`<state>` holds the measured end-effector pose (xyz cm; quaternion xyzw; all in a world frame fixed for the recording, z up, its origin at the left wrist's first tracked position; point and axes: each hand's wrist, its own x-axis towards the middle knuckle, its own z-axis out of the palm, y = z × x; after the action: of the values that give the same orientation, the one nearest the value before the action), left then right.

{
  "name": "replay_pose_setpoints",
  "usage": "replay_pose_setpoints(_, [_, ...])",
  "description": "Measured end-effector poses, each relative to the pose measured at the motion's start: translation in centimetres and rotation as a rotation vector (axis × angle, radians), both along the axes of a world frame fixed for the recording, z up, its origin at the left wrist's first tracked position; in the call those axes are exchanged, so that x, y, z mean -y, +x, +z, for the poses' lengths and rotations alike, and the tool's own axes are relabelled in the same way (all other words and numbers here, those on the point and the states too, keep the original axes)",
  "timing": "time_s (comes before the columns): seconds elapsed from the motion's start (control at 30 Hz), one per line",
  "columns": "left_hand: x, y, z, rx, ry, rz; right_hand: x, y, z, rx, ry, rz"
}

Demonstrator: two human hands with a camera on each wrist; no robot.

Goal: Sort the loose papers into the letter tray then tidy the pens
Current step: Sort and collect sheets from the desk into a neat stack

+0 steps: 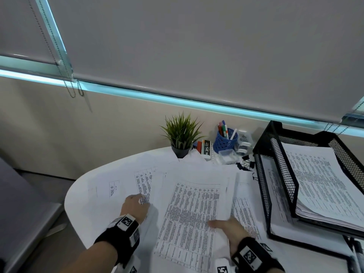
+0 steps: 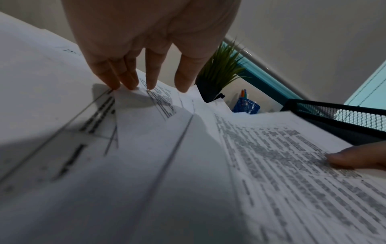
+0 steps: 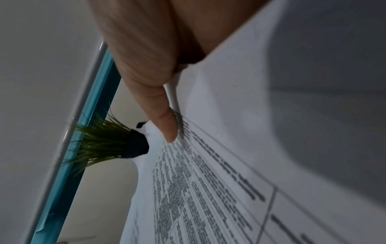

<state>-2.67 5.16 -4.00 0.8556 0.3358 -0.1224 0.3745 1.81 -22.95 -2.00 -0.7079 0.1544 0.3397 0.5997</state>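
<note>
Loose printed papers [image 1: 149, 184] lie spread over the white round table [image 1: 78, 203]. My left hand [image 1: 135, 203] reaches onto them with fairly straight fingers [image 2: 150, 79], the tips pressing a sheet [image 2: 146, 125]. My right hand [image 1: 224, 226] pinches a stack of printed sheets [image 1: 189, 217] at its right edge, thumb [image 3: 167, 125] on top and the other fingers hidden beneath. The black mesh letter tray [image 1: 275, 146] stands at the right with paper in both tiers. A blue mesh pen cup [image 1: 224, 143] at the back holds several pens.
A small potted plant [image 1: 181, 134] stands at the table's back edge, with small boxes [image 1: 206, 149] and clear containers beside the cup. Black binder clips [image 1: 247, 162] lie near the tray. Dark pen-like things [image 1: 356, 253] lie at the lower right.
</note>
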Motion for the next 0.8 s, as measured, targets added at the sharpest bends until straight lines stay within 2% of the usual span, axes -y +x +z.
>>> replay_pose_setpoints(0.1, [-0.7,0.3,-0.3,0.05,-0.115,0.085,-1.3,0.4,-0.8,0.007,-0.053,0.026])
replay_pose_setpoints(0.27, [-1.6,-0.3,-0.4,0.083,-0.174,0.2,-1.6,0.6,-1.7,-0.008,-0.12,-0.043])
replay_pose_setpoints(0.43, [-1.5,-1.5,0.0,0.107,-0.229,0.328,1.0,-0.1,-2.0,-0.048,-0.042,-0.145])
replay_pose_setpoints(0.53, [-0.9,-2.2,0.6,0.193,-0.269,0.385,3.0,-0.8,-1.5,-0.004,0.04,-0.166])
replay_pose_setpoints(0.6, [-0.2,-2.4,1.3,0.265,-0.459,0.405,4.3,-0.9,-1.5,0.03,0.106,-0.172])
replay_pose_setpoints(0.7, [1.5,-2.6,2.7,0.294,-0.967,0.323,5.5,-1.3,-0.7,0.062,0.168,-0.14])
replay_pose_setpoints(0.8, [3.0,-2.9,3.8,0.232,-1.203,0.188,5.6,-2.1,0.8,0.095,0.26,-0.119])
